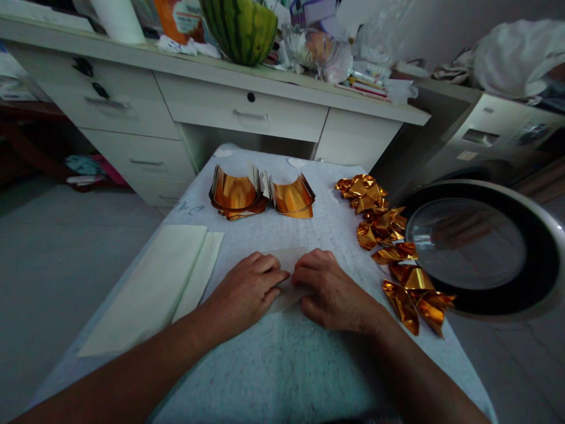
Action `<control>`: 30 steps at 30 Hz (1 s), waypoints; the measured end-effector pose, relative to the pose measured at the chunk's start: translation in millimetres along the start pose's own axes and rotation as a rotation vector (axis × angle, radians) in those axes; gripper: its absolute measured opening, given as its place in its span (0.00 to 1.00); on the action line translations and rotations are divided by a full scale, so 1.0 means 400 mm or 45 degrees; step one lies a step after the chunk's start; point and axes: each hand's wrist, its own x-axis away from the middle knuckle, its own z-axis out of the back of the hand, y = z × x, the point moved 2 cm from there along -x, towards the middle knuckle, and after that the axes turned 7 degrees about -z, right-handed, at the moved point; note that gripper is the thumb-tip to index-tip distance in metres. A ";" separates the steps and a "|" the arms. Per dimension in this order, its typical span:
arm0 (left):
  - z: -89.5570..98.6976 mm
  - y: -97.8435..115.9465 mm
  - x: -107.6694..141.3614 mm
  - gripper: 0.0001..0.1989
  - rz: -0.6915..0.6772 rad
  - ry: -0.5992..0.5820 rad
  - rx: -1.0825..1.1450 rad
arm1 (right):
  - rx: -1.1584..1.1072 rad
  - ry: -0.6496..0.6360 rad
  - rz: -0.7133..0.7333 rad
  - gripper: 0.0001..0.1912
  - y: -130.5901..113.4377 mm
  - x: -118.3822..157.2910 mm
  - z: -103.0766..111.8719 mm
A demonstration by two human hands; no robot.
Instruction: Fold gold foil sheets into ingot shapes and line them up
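Near the middle of the cloth-covered table (318,353), a thin whitish sheet of paper (282,302) lies between my two hands. My left hand (249,285) has its fingers curled and closed on the sheet's left side. From the right, my right hand (329,288) pinches the same sheet, fingers bent, its fingertips close to the left ones. Beyond the hands stand two curved stacks of shiny gold foil paper, the left stack (236,191) and the right stack (292,197). Folded gold foil pieces (382,221) lie in a row along the table's right side.
Pale paper sheets (145,288) lie stacked at the left. Behind the table is a white drawer desk (247,112) bearing a cut watermelon (241,29) and plastic bags. To the right, a washing machine's open round door (481,247) reaches close to the table edge.
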 end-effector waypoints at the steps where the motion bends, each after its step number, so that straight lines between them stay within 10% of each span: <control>1: 0.001 -0.002 0.000 0.12 0.002 0.006 0.010 | -0.003 0.001 0.013 0.10 0.001 -0.001 -0.003; 18: 0.055 -0.005 0.018 0.26 0.292 0.102 0.455 | -0.388 0.224 -0.103 0.04 0.034 -0.030 -0.035; 30: 0.009 -0.027 -0.001 0.28 0.407 0.143 0.317 | -0.398 0.351 -0.261 0.07 0.043 -0.038 -0.061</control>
